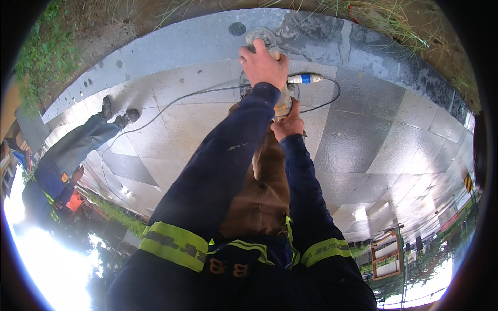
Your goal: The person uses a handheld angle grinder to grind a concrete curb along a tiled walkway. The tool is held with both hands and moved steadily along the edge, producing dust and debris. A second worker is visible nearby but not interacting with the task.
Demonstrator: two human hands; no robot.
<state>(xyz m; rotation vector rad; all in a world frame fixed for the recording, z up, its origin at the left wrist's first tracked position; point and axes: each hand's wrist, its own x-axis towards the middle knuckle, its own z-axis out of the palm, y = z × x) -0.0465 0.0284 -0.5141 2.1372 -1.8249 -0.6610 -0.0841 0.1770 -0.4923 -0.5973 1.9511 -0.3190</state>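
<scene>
My left hand (263, 66) is closed over the front of an angle grinder. The right hand (289, 124) is wrapped round the rear of its worn, yellowish body (282, 108), nearer to me. Beyond my left fingers, the grinder's round disc (261, 36) lies over the grey stone edging (207, 44), seemingly touching it. My left hand and sleeve hide much of the tool. Just right of the hands is a white and blue plug connector (306, 79) on the dark power cord (179, 98).
The cord loops at the right and trails left across the shiny paving slabs (358, 124). A co-worker (72, 150) in dark clothes stands at the left. Soil and grass (384, 26) border the edging. At the lower right stands a wooden frame (386, 254).
</scene>
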